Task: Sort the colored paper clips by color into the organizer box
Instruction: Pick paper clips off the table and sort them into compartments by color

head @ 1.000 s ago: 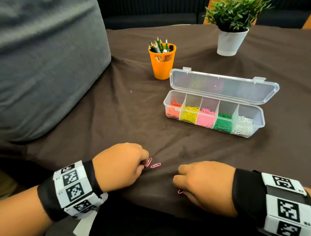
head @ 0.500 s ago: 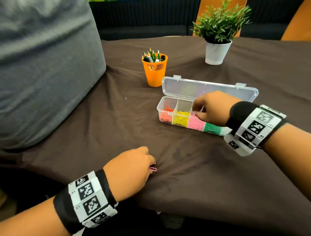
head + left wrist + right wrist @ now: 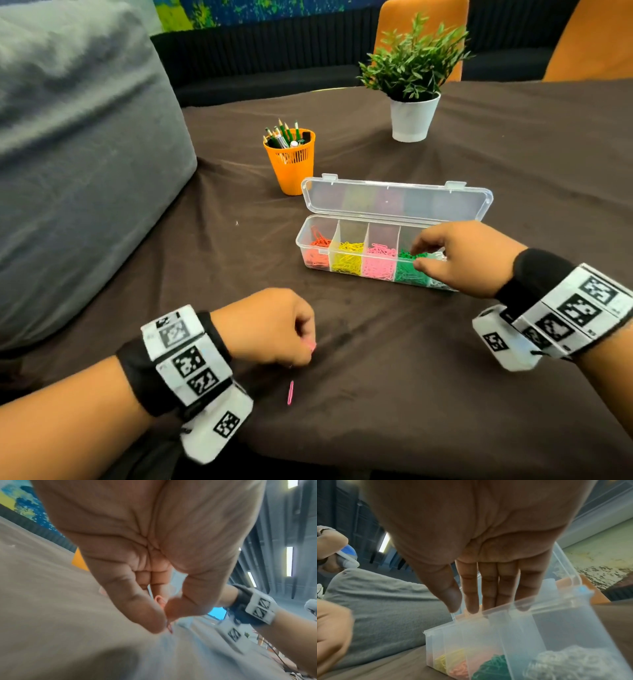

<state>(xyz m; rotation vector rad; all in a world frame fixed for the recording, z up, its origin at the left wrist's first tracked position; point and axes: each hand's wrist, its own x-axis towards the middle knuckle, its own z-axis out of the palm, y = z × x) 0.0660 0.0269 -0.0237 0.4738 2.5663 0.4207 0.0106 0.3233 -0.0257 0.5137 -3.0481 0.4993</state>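
The left hand (image 3: 270, 325) pinches a pink paper clip (image 3: 160, 601) between thumb and fingertip, low over the tabletop (image 3: 394, 377). A second pink clip (image 3: 290, 392) lies loose just near-side of that hand, its long axis running roughly toward the person. The right hand (image 3: 459, 257), fingers extended and holding nothing, hovers over the green compartment of the organizer box (image 3: 308, 240). The pink compartment lies far-right of the left hand; judged, the left hand is nearer the loose clip.

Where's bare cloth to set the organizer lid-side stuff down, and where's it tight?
Free: the cloth left of the organizer box, toward the grey cushion; also between both wrists. Tight: pencil cup behind the box, right hand over it, loose pink clip by the left hand.
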